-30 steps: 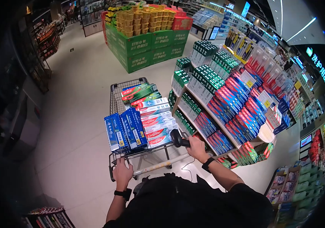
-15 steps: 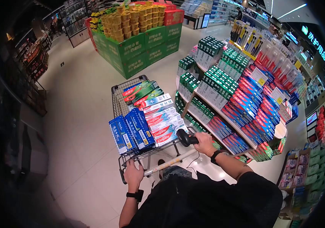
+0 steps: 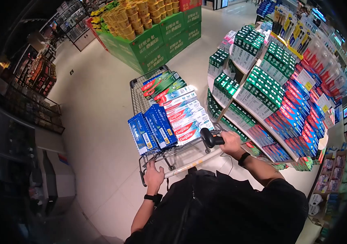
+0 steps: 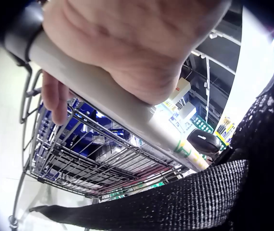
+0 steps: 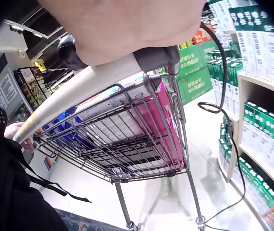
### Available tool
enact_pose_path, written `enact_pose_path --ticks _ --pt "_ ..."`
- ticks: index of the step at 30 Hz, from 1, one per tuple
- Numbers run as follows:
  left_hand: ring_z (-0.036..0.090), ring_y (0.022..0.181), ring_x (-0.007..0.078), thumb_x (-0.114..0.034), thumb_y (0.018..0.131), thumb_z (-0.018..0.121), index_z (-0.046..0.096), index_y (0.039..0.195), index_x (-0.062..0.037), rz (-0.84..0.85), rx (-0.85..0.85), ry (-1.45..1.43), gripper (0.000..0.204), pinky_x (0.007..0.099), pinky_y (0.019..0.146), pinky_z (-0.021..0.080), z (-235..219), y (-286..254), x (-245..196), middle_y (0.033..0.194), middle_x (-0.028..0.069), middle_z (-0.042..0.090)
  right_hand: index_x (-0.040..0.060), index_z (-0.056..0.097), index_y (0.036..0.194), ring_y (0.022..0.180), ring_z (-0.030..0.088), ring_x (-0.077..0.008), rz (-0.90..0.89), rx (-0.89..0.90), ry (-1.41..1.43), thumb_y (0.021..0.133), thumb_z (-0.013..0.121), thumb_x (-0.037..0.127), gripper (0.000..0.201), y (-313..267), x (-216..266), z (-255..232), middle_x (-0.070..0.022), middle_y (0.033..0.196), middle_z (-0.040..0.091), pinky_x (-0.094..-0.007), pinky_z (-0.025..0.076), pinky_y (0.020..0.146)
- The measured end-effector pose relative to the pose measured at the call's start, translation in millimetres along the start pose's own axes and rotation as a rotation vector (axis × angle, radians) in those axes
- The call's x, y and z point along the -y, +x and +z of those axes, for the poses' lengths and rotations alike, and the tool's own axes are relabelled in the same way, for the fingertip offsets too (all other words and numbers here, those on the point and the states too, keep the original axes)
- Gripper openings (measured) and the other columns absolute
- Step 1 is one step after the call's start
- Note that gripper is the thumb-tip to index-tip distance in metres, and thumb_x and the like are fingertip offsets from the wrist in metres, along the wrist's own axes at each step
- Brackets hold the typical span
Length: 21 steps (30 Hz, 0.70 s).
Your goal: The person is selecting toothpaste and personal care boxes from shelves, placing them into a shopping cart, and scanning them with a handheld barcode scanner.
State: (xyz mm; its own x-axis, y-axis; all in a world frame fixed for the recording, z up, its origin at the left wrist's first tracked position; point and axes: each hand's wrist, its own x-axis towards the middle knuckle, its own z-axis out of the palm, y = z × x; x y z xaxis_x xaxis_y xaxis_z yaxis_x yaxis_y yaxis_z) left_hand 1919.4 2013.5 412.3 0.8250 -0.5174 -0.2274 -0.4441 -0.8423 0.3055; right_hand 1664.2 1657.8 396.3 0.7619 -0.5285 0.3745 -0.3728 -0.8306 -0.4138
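Note:
My left hand [image 3: 154,177] lies over the left end of the shopping cart's handle bar [image 4: 98,84], palm on top and fingers hooked down over the far side. My right hand [image 3: 231,144], at the bar's right end, grips a black handheld barcode scanner [image 3: 210,138], its head pointing left over the bar. A thin black cable [image 5: 238,168] hangs down on that side. In the wire shopping cart [image 3: 139,95] lie white-and-red Colgate toothpaste boxes [image 3: 184,127], blue packs [image 3: 143,136] at the near left, and green-and-red boxes [image 3: 161,86] farther forward.
Close on the cart's right stands a tiered round display [image 3: 258,118] of green and blue-red toothpaste boxes. Ahead, green cartons [image 3: 149,46] carry stacked yellow tubs [image 3: 135,18]. A grey-white cabinet [image 3: 57,171] is at the left, with pale tiled floor [image 3: 100,122] between.
The view has shifted, and the cart and both hands now appear farther right. The tiered display looks nearer and the green cartons have slid toward the top. Both hands keep their holds.

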Motion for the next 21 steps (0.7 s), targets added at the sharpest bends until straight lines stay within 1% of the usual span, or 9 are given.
enact_pose_path --ticks 3,5,6,8,11,15,18,20,21 --pt "0.073 0.115 0.0429 -0.032 0.094 0.068 0.059 0.148 -0.0093 0.01 -0.007 0.04 0.059 0.0549 0.095 0.059 -6.2 41.0 8.4 0.153 0.0182 0.06 0.0086 0.061 0.088 0.076 0.067 -0.0376 0.003 -0.044 -0.004 0.074 0.075 0.013 0.02 36.0 4.4 23.0 -0.0138 0.077 0.066 -0.0501 0.052 0.071" --pt "0.073 0.115 0.0426 -0.032 0.094 0.068 0.059 0.148 -0.0101 0.023 -0.017 0.008 0.059 0.0549 0.094 0.06 -23.1 66.3 -2.5 0.152 0.018 0.061 0.0074 0.063 0.086 0.073 0.066 -0.0397 -0.007 -0.079 0.015 0.074 0.076 0.01 0.018 55.2 5.2 27.3 -0.0154 0.075 0.065 -0.0514 0.051 0.067" --pt "0.074 0.115 0.0425 -0.032 0.093 0.068 0.06 0.147 -0.0098 0.082 -0.022 0.018 0.059 0.0545 0.095 0.06 -31.8 93.2 -12.1 0.15 0.0172 0.062 0.0091 0.06 0.088 0.074 0.066 -0.0369 0.036 -0.107 -0.048 0.071 0.08 0.01 0.026 59.8 2.4 24.5 -0.0121 0.077 0.066 -0.0483 0.052 0.067" --pt "0.074 0.115 0.0424 -0.032 0.093 0.068 0.061 0.146 -0.0083 0.085 -0.028 0.035 0.059 0.0542 0.095 0.06 -36.2 105.2 -16.9 0.149 0.0165 0.064 0.0094 0.061 0.089 0.075 0.066 -0.0387 0.076 -0.108 -0.037 0.068 0.083 0.011 0.031 63.9 1.3 28.5 -0.0129 0.077 0.066 -0.0494 0.052 0.069" --pt "0.073 0.115 0.0418 -0.033 0.092 0.067 0.061 0.146 -0.0072 0.144 -0.016 0.033 0.06 0.0542 0.096 0.06 -43.4 158.5 -21.0 0.149 0.0165 0.064 0.0097 0.062 0.091 0.078 0.066 -0.0399 0.176 -0.034 -0.096 0.069 0.083 0.011 0.031 86.6 1.6 36.0 -0.0142 0.08 0.066 -0.0514 0.052 0.072" --pt "0.073 0.117 0.0413 -0.033 0.092 0.067 0.061 0.146 -0.006 0.173 0.022 0.025 0.061 0.0531 0.097 0.059 -70.3 241.9 -26.4 0.149 0.0176 0.064 0.0097 0.064 0.093 0.08 0.067 -0.0405 0.222 -0.123 -0.101 0.072 0.081 0.011 0.027 146.3 1.6 65.8 -0.0146 0.082 0.067 -0.0525 0.051 0.073" --pt "0.073 0.118 0.0413 -0.034 0.093 0.068 0.061 0.146 -0.0054 0.203 0.052 0.007 0.061 0.0526 0.097 0.059 -84.5 272.9 -33.7 0.149 0.0176 0.064 0.0076 0.065 0.09 0.078 0.066 -0.0423 0.225 -0.174 -0.118 0.073 0.082 0.012 0.024 171.7 5.2 71.3 -0.0162 0.079 0.066 -0.0533 0.051 0.069" --pt "0.073 0.119 0.0408 -0.034 0.094 0.068 0.061 0.146 -0.0051 0.231 0.031 0.027 0.06 0.0524 0.097 0.06 -79.5 279.6 -27.1 0.149 0.0175 0.064 0.0076 0.065 0.091 0.079 0.067 -0.0426 0.261 -0.149 -0.139 0.074 0.081 0.013 0.024 168.5 9.7 76.7 -0.0171 0.08 0.067 -0.0524 0.052 0.071" --pt "0.073 0.119 0.0407 -0.034 0.094 0.068 0.061 0.146 -0.0049 0.245 0.048 0.018 0.06 0.0522 0.097 0.06 -83.8 298.5 -30.2 0.148 0.0178 0.064 0.0075 0.065 0.091 0.079 0.068 -0.0426 0.279 -0.163 -0.157 0.074 0.082 0.014 0.025 176.5 6.7 83.0 -0.017 0.08 0.067 -0.0524 0.052 0.071"
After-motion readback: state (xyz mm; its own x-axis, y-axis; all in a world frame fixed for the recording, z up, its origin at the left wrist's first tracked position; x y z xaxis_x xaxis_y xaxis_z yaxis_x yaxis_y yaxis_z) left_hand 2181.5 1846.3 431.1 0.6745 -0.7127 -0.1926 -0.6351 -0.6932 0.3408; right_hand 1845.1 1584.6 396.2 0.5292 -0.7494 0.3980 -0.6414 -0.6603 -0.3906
